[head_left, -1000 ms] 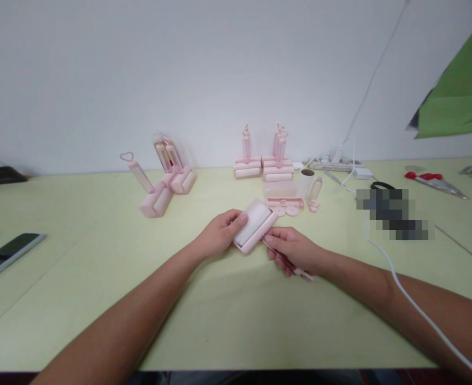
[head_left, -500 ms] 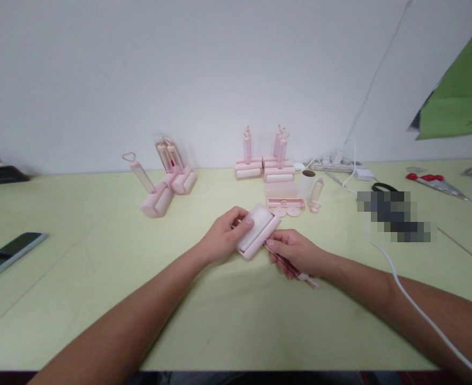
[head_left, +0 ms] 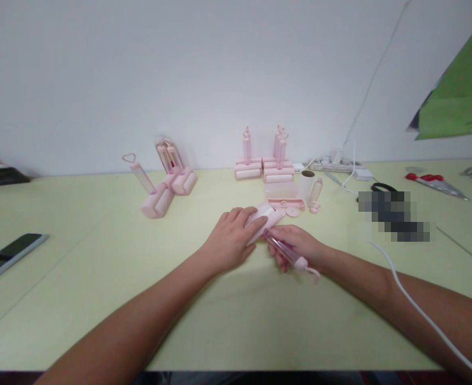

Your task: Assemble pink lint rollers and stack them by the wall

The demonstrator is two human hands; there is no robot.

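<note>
My left hand (head_left: 233, 235) lies over a pink lint roller (head_left: 275, 214) and grips its head, hiding much of the white roll. My right hand (head_left: 296, 243) pinches the clear pink handle (head_left: 284, 250) of this roller, its heart-shaped loop hanging toward me. The handle meets the head's near side; my fingers hide the joint. Just beyond are an open pink case part (head_left: 286, 203), a round pink disc (head_left: 292, 213), a white paper roll (head_left: 306, 184) and a loose clear handle (head_left: 315, 193).
Pink lint rollers stand at the back left (head_left: 158, 200) and back centre (head_left: 248, 170). A phone (head_left: 11, 256) lies at left. To the right are a power strip (head_left: 336, 167), red-handled scissors (head_left: 436, 181), a partly blurred dark object (head_left: 396, 214) and a white cable (head_left: 396, 275).
My left hand has shifted from the side of the roller head to on top of it. The head has turned and moved slightly right, now covering one of the discs.
</note>
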